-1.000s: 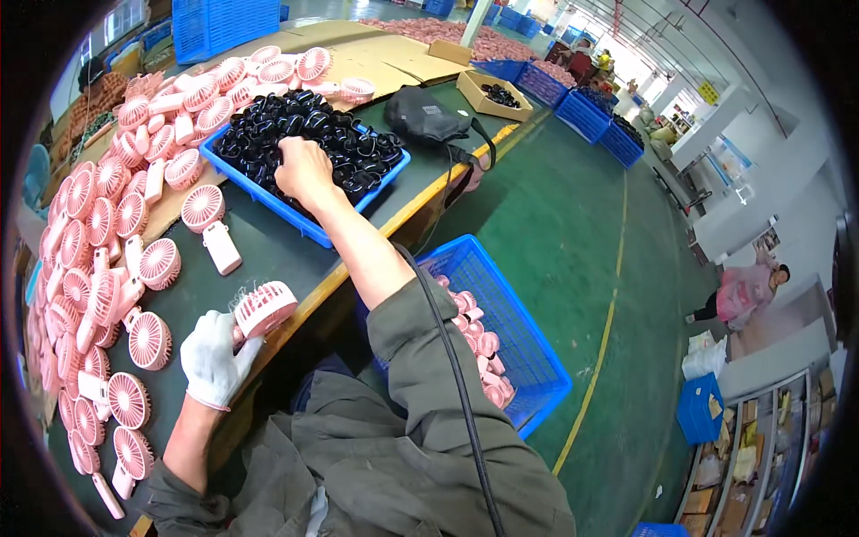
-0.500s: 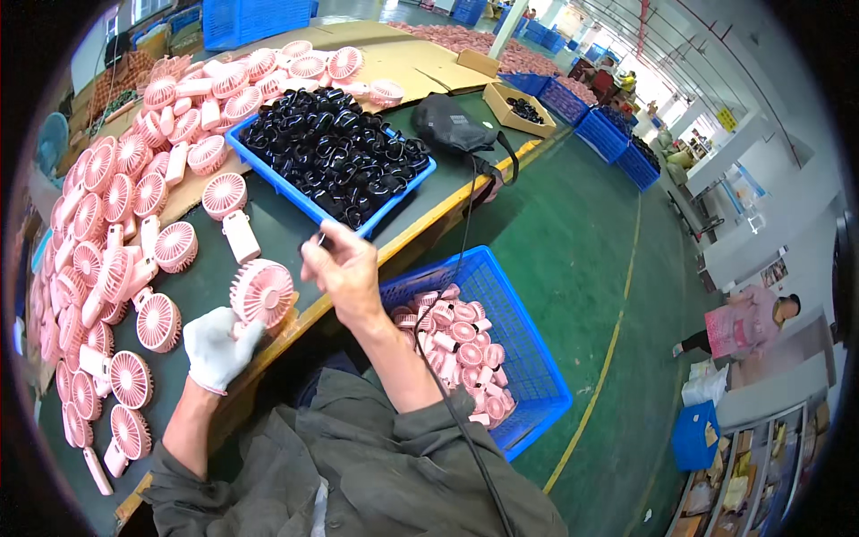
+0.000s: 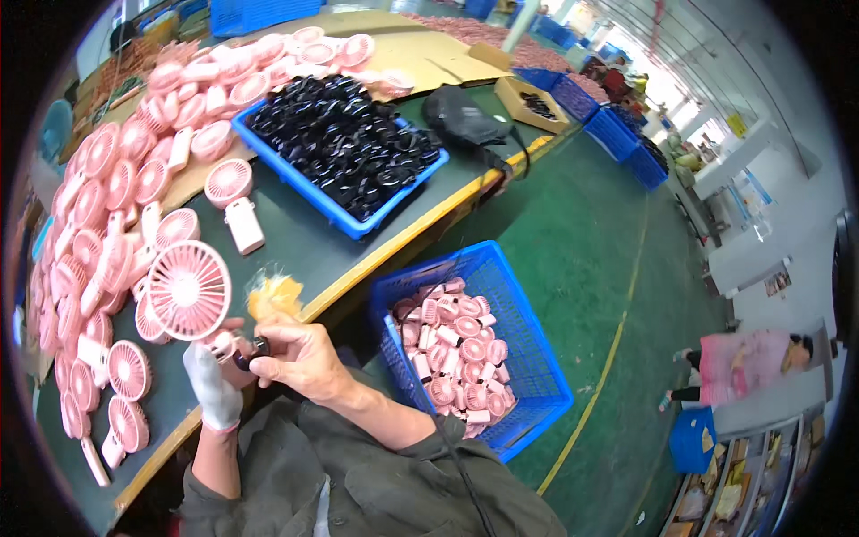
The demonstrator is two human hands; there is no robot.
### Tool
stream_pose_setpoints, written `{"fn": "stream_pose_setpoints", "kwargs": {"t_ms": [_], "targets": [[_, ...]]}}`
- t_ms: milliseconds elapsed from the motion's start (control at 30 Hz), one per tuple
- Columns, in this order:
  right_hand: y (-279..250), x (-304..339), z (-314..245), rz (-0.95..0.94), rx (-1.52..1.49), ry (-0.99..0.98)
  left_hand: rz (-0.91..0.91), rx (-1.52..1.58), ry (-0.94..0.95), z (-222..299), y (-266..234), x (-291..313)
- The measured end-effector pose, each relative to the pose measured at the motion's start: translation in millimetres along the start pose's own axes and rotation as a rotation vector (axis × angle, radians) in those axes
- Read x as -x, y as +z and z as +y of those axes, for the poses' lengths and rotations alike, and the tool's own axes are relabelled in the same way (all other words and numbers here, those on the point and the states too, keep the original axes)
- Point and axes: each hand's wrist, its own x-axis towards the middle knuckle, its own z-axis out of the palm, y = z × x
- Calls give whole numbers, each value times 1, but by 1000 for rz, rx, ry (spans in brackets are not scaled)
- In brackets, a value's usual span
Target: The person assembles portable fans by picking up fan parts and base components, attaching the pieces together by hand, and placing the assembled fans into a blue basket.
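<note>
My left hand [image 3: 215, 389], in a white glove, grips a pink handheld fan [image 3: 189, 291] by its handle, with the round grille up. My right hand [image 3: 309, 362] is bare and pinches a small black part [image 3: 254, 351] against the handle's end. Exactly how the two fit there is hidden by my fingers. A blue tray [image 3: 356, 225] heaped with black parts [image 3: 335, 148] stands farther off on the table. Left of it lies a single pink fan [image 3: 230, 183], beside a large pile of fans [image 3: 107, 179].
Right of the table sits a blue crate [image 3: 548, 385] holding pink fans. A yellow scrap [image 3: 276, 297] lies by the table's yellow edge. Farther along are a black bag [image 3: 465, 116] and a cardboard box [image 3: 564, 123]. A dark cable crosses my sleeve. A person [image 3: 743, 362] stands at right.
My right hand has come down and left with the black part to the fan's handle. My left hand has raised the fan and turned its grille toward me.
</note>
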Motion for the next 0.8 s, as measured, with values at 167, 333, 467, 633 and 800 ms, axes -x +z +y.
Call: {"fn": "stream_pose_setpoints", "kwargs": {"t_ms": [167, 333, 467, 633, 800], "targets": [[7, 2, -18, 253, 137, 122, -251, -625, 273, 11, 7, -10], [-2, 8, -4, 260, -186, 62, -169, -756, 382, 15, 9, -12], [10, 3, -4, 264, 11, -36, -160, -744, 370, 13, 7, -5], [10, -2, 12, 455, 123, -40, -129, -780, 304, 13, 5, -9], [-9, -5, 9, 359, 292, -163, -46, -818, 303, -4, 4, -15]]}}
